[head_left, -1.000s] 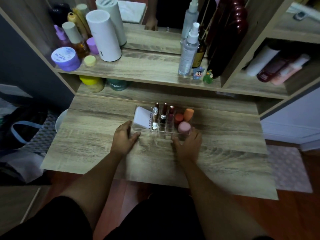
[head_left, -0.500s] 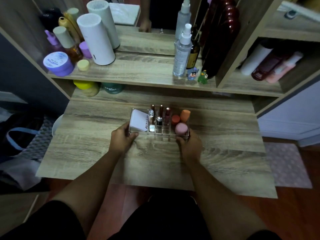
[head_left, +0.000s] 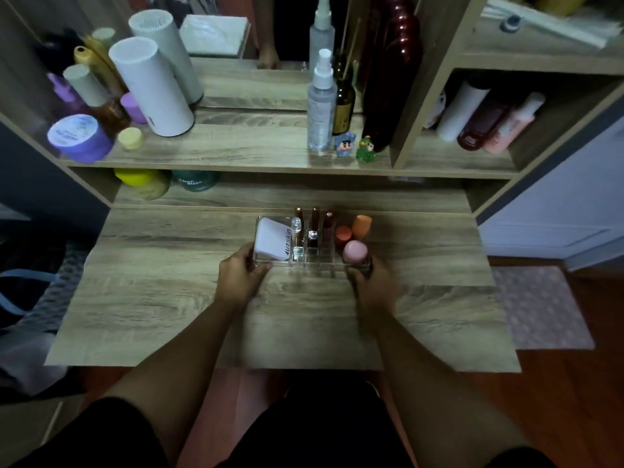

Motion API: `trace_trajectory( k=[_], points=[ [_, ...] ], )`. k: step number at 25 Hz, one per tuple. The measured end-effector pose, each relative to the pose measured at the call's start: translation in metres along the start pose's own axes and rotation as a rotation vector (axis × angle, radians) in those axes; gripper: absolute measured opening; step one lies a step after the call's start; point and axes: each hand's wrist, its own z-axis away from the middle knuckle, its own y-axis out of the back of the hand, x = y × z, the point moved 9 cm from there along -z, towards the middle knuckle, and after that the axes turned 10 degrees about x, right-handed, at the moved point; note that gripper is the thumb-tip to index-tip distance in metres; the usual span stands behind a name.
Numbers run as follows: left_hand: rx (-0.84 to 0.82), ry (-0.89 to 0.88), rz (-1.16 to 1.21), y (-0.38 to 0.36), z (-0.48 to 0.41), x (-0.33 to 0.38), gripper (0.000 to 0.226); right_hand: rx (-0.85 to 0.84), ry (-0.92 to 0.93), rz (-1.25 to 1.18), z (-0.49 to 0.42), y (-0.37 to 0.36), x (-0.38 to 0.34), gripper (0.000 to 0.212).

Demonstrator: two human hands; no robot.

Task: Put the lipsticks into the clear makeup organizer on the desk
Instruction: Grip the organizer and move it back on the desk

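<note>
Organizer [head_left: 324, 263] gripped between left hand [head_left: 238, 276] and right hand [head_left: 373, 282].

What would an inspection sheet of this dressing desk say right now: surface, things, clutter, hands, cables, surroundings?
Surface: wooden desk, bare around the organizer.
Job's things: clear organizer holds upright lipsticks, a white packet and sponges.
Clutter: none on the desk; shelf carries a spray bottle, white cylinder and purple jar.
Hands: left hand and right hand grip the organizer's near corners.
Cables: nothing seen.
Surroundings: rug at right.
</note>
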Motion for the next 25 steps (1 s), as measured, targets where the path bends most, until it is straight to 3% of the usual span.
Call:
trace_trajectory(
  k=[10, 20, 25],
  points=[
    [-0.050, -0.028, -0.021, -0.046, 0.010, 0.042, 0.043, 0.031, 0.020, -0.077, -0.030, 0.050, 0.023, 0.044],
    [-0.112, -0.055, -0.001, -0.091, 0.020, 0.086, 0.045, -0.024, -0.051, 0.006, -0.069, 0.086, 0.062, 0.023],
    [-0.144, -0.074, -0.031, -0.109, 0.020, 0.102, 0.045, -0.026, 0.001, 0.092, -0.088, 0.097, 0.071, 0.025]
  ],
)
